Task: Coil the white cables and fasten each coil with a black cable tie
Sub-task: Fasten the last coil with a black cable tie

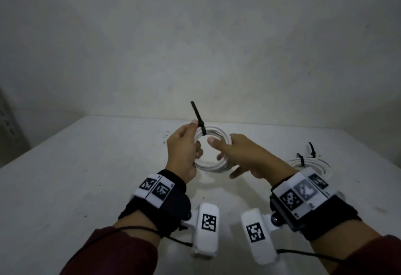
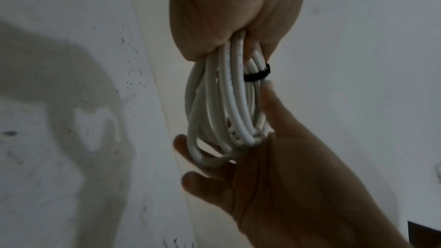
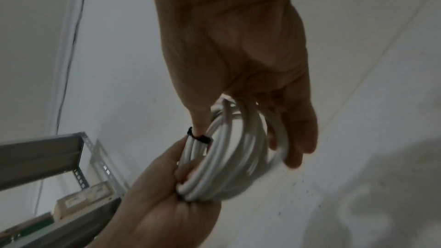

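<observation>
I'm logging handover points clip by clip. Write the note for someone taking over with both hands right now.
Left hand: grips the left side of the coiled white cable, held above the white table.
Right hand: supports the coil's right side, fingers mostly straight under the loops.
Black plastic cable tie: already looped round the top of the coil by the left thumb, its long tail sticking up.
Done: two other tied white coils lie on the table at the right.
Left: whether this tie is pulled fully tight cannot be told; snug it if loose, then set the coil down.
</observation>
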